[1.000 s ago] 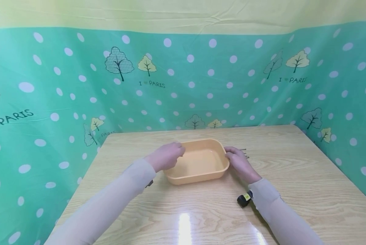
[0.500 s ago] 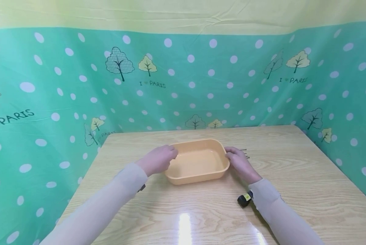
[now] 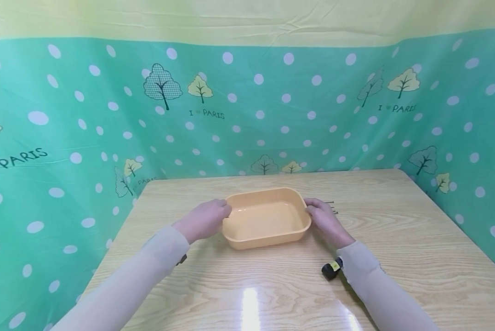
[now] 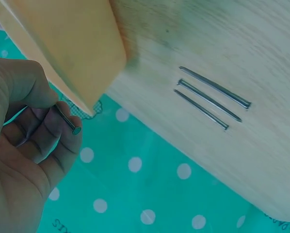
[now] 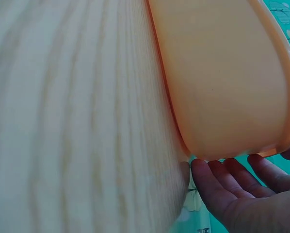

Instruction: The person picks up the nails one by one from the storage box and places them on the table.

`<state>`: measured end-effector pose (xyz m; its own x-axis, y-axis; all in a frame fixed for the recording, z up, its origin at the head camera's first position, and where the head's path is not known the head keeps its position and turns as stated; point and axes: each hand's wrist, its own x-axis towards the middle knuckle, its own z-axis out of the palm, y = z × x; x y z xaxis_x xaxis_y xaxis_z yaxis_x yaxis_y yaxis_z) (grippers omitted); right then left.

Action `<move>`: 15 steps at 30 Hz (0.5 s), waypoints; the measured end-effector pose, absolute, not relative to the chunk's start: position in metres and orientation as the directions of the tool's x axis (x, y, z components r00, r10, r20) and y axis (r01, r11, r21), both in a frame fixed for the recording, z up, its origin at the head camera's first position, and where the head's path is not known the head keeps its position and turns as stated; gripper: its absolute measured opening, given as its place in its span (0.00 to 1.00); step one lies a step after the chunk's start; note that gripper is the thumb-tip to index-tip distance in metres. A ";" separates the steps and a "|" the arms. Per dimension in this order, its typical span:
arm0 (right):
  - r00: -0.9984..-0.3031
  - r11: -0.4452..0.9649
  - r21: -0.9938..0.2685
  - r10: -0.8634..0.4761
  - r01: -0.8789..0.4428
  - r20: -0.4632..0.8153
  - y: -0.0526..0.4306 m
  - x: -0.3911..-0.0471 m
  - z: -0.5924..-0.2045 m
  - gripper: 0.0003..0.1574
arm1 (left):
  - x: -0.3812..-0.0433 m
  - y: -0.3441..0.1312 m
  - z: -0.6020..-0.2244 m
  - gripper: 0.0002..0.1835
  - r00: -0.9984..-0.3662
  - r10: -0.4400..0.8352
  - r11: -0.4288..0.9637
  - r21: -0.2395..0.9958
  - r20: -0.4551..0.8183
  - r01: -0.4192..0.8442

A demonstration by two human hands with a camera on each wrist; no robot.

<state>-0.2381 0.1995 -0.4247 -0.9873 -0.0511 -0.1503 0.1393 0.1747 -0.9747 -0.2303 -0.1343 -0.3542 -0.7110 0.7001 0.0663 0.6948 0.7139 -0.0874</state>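
A shallow peach plastic tray [image 3: 268, 240] with rounded corners sits on the table. My left hand [image 3: 203, 219] is at the tray's left end. Seen from the left wrist, that hand pinches a nail [image 4: 67, 120] between thumb and fingers, its flat head sticking out. Past the tray's end lie several loose nails [image 4: 209, 98] side by side; the head view does not show them, probably because the left hand and arm cover them. My right hand [image 3: 327, 221] grips the tray's right end, its fingertips [image 5: 200, 166] against the outer wall, thumb near the rim.
Beyond the right hand, more thin nails [image 3: 335, 212] lie partly hidden on the wooden table [image 3: 396, 239]. A black wrist camera [image 3: 331, 270] sits under the right cuff. Green dotted cloth [image 3: 272, 110] hangs behind and at both sides.
The left hand has moved left, from over the inside of the tray to its left end. My right hand and the tray have stayed in place.
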 end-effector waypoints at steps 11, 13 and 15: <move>-0.987 0.185 -0.972 -0.046 0.145 -0.156 0.199 -0.237 -0.423 0.26 | -0.226 -0.147 -0.359 0.15 -0.730 0.680 0.733 -0.102 0.069 0.673; -0.987 0.182 -0.972 -0.046 0.146 -0.157 0.199 -0.237 -0.423 0.26 | -0.225 -0.149 -0.359 0.15 -0.738 0.672 0.740 -0.099 0.063 0.666; -0.987 0.178 -0.973 -0.049 0.145 -0.156 0.199 -0.237 -0.424 0.26 | -0.225 -0.152 -0.359 0.16 -0.741 0.669 0.743 -0.095 0.062 0.663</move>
<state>-0.2372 0.1988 -0.4238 -0.9865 -0.0490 -0.1560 0.1451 0.1783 -0.9732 -0.2247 -0.1519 -0.3593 -0.7410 0.6686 0.0618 0.6625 0.7430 -0.0950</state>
